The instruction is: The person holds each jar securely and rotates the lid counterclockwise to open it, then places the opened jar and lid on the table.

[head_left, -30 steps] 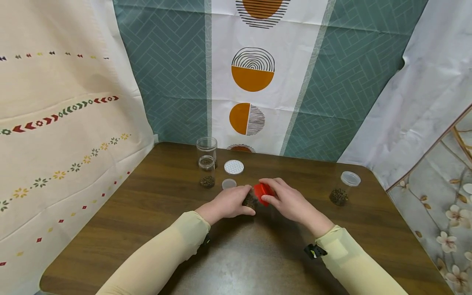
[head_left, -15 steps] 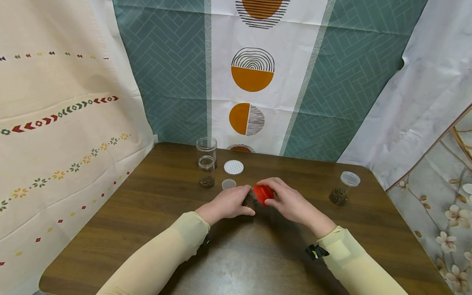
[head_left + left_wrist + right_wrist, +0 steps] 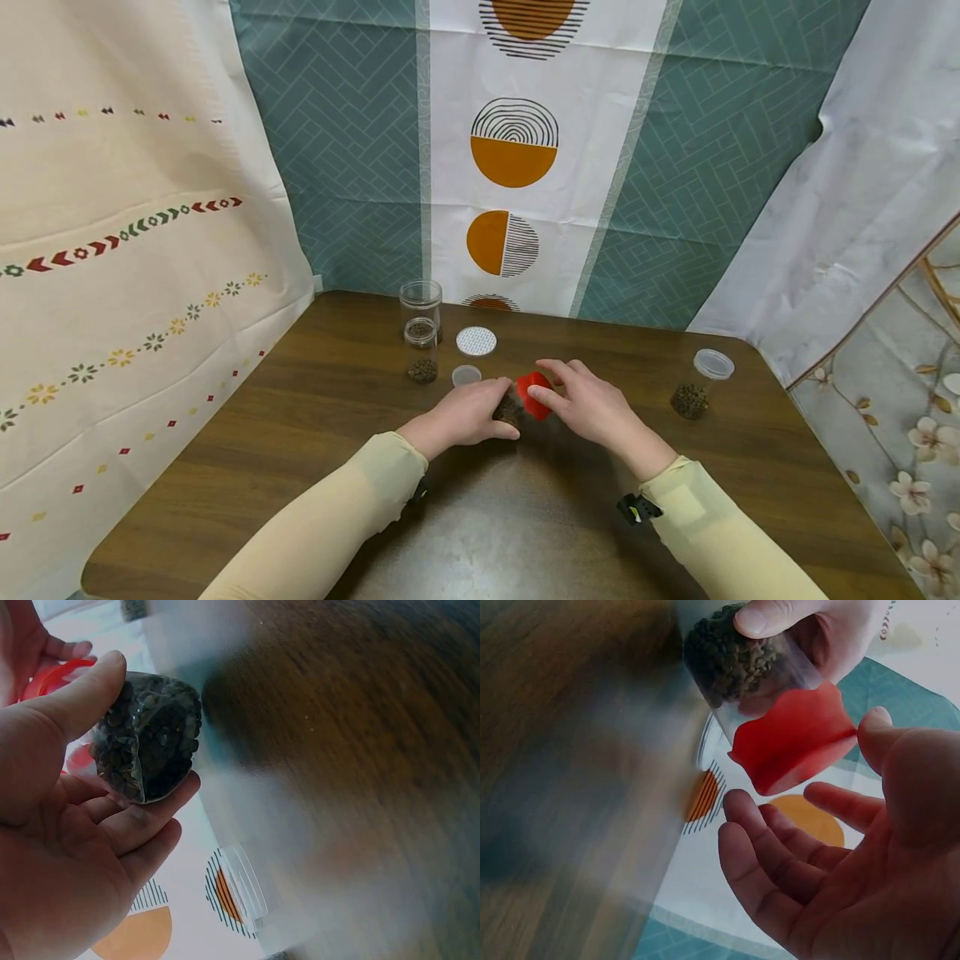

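My left hand [image 3: 467,412] grips a clear jar [image 3: 508,407] with dark brown pellets inside, its thumb on one side and fingers on the other. The jar is tilted on its side, and its bottom [image 3: 154,739] shows in the left wrist view. A red wavy-edged lid [image 3: 791,739] covers the jar's mouth, which points to the right. My right hand [image 3: 585,402] is around this lid with its fingers spread. In the right wrist view its thumb tip is right at the lid's edge, while the other fingers stand apart from it.
At the back left, a wide clear jar [image 3: 421,293] stands behind a slimmer jar [image 3: 422,368], both without lids and holding pellets. A white textured disc [image 3: 476,341] and a small translucent lid [image 3: 467,375] lie nearby. Another jar [image 3: 690,400] with a translucent lid [image 3: 713,363] stands far right.
The right hand's fingers have loosened and spread from the red lid they held before. The left hand and the jar have stayed in place.
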A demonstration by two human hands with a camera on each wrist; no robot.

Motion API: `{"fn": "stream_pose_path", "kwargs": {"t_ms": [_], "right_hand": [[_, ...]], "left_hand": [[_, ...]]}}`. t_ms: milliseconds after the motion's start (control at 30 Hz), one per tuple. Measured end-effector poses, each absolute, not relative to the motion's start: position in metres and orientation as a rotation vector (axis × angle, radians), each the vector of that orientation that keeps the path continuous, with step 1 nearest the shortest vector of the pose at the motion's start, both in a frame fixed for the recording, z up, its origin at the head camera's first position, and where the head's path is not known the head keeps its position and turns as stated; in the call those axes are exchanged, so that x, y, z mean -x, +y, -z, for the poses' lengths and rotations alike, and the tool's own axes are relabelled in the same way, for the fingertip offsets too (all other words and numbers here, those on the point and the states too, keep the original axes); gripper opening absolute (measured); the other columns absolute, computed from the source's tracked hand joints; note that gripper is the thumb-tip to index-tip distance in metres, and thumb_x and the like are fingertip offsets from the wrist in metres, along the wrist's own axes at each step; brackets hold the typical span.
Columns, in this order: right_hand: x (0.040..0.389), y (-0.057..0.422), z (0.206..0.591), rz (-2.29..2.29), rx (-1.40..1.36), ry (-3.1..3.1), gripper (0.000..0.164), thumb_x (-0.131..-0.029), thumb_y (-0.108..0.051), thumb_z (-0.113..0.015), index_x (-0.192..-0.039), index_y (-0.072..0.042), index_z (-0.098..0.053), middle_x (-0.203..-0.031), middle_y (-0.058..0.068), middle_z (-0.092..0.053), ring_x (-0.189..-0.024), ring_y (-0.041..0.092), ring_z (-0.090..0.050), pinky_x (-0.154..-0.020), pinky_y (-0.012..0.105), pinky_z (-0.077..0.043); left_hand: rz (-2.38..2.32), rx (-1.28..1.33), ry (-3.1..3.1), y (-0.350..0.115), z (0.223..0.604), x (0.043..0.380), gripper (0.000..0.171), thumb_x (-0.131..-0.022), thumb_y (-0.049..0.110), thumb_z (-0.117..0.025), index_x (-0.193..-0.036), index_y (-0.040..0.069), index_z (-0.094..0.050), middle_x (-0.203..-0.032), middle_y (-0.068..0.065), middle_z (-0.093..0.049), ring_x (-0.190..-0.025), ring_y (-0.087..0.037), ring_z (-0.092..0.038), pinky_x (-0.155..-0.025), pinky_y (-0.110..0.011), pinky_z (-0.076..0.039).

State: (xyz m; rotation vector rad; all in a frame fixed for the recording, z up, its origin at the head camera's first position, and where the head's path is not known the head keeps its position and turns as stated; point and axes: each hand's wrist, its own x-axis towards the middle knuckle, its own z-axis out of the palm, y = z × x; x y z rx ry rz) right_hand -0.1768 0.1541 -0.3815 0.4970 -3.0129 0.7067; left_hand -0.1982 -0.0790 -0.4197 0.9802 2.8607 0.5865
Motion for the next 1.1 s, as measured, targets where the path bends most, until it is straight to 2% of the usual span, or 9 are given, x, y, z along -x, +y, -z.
{"fn": "stream_pose_path", "kwargs": {"t_ms": [233,467,933,1100], "right_hand": [[0.176,0.152,0.382,-0.693,-0.498,-3.037,0.057,-0.109,-0.049,-0.068,-0.157,-0.018,-0.061,-0.128,0.01,-0.066,-0.103,0.026,-0.071,-0.087,0.056,-0.059],[0.174,0.154,0.381,-0.749,-0.564,-3.016,0.055,-0.109,-0.041,-0.072,-0.157,-0.016,-0.061,-0.131,0.011,-0.065,-0.108,0.027,-0.07,-0.091,0.057,-0.058],[0.172,0.161,0.383,-0.826,-0.723,-2.941,0.057,-0.107,-0.031,-0.076,-0.159,-0.017,-0.058,-0.134,0.009,-0.063,-0.104,0.024,-0.065,-0.087,0.05,-0.058],[0.171,0.165,0.385,-0.869,-0.768,-2.911,0.057,-0.107,-0.026,-0.077,-0.159,-0.017,-0.058,-0.141,0.009,-0.062,-0.11,0.027,-0.066,-0.091,0.051,-0.058]], "left_hand": [[-0.583,-0.98,2.863,-0.078,0.419,0.198,0.061,-0.096,0.041,-0.089,-0.139,0.007,-0.061,-0.121,-0.004,-0.072,-0.105,-0.022,-0.07,-0.092,-0.045,-0.058],[-0.588,-0.97,2.855,-0.078,0.418,0.198,0.06,-0.097,0.04,-0.089,-0.139,0.007,-0.061,-0.122,-0.004,-0.072,-0.107,-0.022,-0.071,-0.094,-0.044,-0.058],[-0.57,-0.953,2.855,-0.076,0.417,0.196,0.062,-0.097,0.04,-0.089,-0.139,0.006,-0.061,-0.122,-0.005,-0.071,-0.106,-0.023,-0.071,-0.092,-0.043,-0.058],[-0.574,-0.961,2.855,-0.076,0.416,0.196,0.063,-0.097,0.04,-0.089,-0.141,0.005,-0.06,-0.125,-0.006,-0.072,-0.109,-0.024,-0.071,-0.094,-0.044,-0.058]]}}
